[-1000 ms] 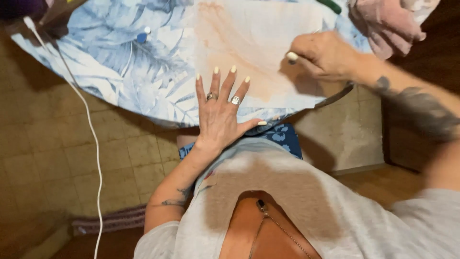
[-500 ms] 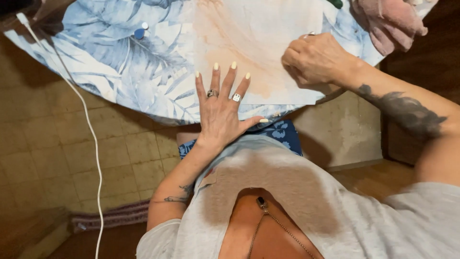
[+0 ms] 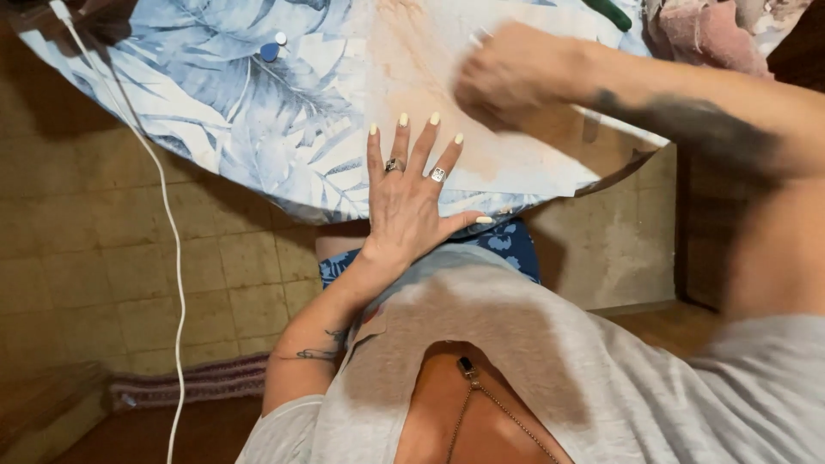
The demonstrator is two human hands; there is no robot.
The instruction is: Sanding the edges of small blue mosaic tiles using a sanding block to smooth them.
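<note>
Two rings catch the light on the left hand (image 3: 411, 199), one on each of the two middle fingers, and the nails are long and painted a pale yellow-cream. A dark line tattoo sits on the left forearm, near the elbow. The right hand (image 3: 507, 73) is blurred, so no detail there, but the right forearm carries a large dark tattoo, smudgy in this view. A loose light grey short-sleeved top (image 3: 601, 387) covers the shoulders, with an open neckline (a thin chain (image 3: 485, 399) with a small dark pendant hangs in it). Below that, blue patterned fabric (image 3: 507, 245) on the lap.
</note>
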